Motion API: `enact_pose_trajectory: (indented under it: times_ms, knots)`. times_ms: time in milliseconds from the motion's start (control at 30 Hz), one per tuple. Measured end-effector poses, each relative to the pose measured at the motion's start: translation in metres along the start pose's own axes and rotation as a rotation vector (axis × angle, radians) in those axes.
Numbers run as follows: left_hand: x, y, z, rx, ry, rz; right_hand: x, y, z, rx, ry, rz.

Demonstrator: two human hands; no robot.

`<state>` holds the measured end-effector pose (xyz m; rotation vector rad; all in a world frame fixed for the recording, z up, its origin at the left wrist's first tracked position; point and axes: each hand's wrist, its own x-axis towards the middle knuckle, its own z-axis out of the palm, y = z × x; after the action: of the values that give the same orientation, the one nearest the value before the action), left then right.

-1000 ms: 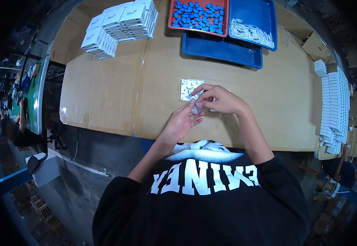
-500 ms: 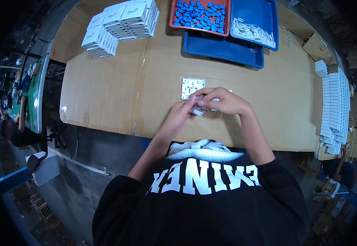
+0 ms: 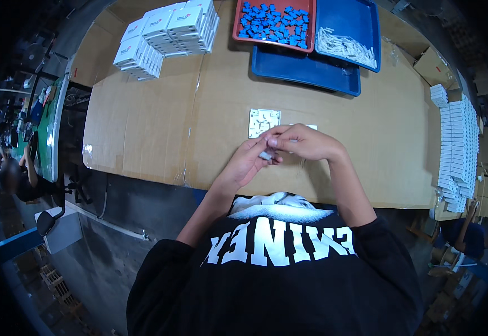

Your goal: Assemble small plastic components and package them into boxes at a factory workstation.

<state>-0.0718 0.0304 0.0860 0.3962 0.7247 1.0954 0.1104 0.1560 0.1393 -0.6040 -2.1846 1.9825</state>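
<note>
Both my hands meet over the near middle of a cardboard-covered table [image 3: 143, 117]. My left hand [image 3: 248, 162] and my right hand [image 3: 300, 143] pinch a small white part [image 3: 265, 155] between their fingertips. Just beyond the fingers lies a square white plate [image 3: 263, 122] flat on the cardboard. A second white piece [image 3: 310, 127] peeks out behind my right hand, mostly hidden.
A red tray of small blue parts [image 3: 274, 22] and a blue tray with white parts [image 3: 347, 45] sit at the far edge, on another blue tray [image 3: 305, 70]. Stacks of white boxes stand far left [image 3: 165, 33] and along the right side [image 3: 456, 145]. Another person sits far left [image 3: 14, 173].
My hands have stayed over the same spot, with the fingers shifting slightly around the small white part. The square plate has not moved.
</note>
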Motion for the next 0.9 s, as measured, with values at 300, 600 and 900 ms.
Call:
enact_pose_trajectory:
  times_ms: [300, 600, 900]
  knots:
    - [0.003, -0.001, 0.005, 0.052, 0.036, -0.016, 0.000, -0.004, 0.002, -0.102, -0.056, 0.092]
    - [0.002, -0.005, 0.003, 0.083, 0.081, -0.075, 0.003, 0.024, -0.078, -0.216, 0.407, -0.066]
    - [-0.011, -0.007, 0.010, 0.223, 0.053, -0.092, -0.009, 0.049, -0.258, -0.833, 1.341, 0.113]
